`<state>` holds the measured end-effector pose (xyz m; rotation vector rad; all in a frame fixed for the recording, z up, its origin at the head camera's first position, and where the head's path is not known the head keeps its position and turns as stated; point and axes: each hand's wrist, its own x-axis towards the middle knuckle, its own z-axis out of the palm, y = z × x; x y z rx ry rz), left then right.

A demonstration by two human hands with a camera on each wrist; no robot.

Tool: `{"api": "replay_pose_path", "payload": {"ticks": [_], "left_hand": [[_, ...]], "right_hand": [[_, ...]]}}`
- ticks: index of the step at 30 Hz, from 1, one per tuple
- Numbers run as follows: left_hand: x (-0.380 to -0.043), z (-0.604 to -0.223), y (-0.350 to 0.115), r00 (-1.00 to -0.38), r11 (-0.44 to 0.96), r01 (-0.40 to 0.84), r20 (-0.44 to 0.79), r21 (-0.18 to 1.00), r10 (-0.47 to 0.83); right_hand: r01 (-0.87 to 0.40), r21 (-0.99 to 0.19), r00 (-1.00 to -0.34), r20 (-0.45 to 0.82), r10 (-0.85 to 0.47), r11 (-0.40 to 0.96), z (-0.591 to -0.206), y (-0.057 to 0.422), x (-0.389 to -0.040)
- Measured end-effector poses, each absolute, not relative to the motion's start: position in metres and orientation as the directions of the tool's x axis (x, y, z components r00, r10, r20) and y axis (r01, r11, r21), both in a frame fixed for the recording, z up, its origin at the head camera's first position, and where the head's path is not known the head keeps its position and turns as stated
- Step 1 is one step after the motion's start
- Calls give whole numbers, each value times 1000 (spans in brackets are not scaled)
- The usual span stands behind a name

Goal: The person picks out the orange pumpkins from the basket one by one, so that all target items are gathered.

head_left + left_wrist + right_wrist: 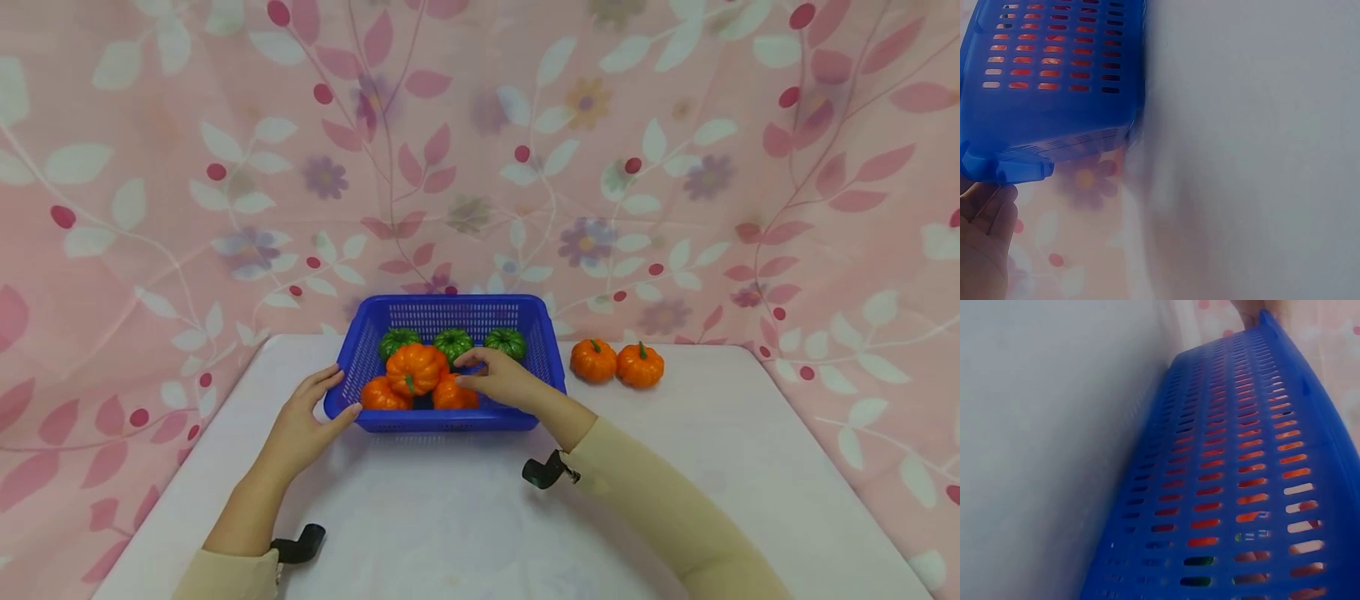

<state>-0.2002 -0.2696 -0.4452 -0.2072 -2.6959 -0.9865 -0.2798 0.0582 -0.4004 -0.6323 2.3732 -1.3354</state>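
A blue plastic basket (450, 421) with slotted walls stands on the table. Inside, three green pumpkins (453, 342) line the back, and one orange pumpkin (416, 368) sits atop two others, a left one (386, 395) and a right one (454, 393). My left hand (303, 425) holds the basket's front left corner, thumb on the front rim and fingers along the left rim; its fingertips meet the rim in the left wrist view. Over the basket's right half, my right hand (502, 379) has thumb and fingers apart, fingertips close beside the orange pumpkins, nothing between them.
Right of the basket, two orange pumpkins (618, 363) stand side by side on the white-covered table (675, 467). A pink floral cloth (480, 167) hangs behind the table. Black wrist mounts (300, 544) stick out from both forearms.
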Motion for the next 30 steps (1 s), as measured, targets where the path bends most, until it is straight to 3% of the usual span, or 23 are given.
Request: {"api": "replay_pose_path", "payload": {"ticks": [14,30], "left_hand": [[-197,-446,-270,-955,760,222,295,611,41],[-199,-445,-269,-955,763,225,293,606,49]], "right_hand": [[-213,-789,-802,-197,-565,577,-413,39,-292],[-142,-795,-812,-248,-529,590,-412,39,-294]]}}
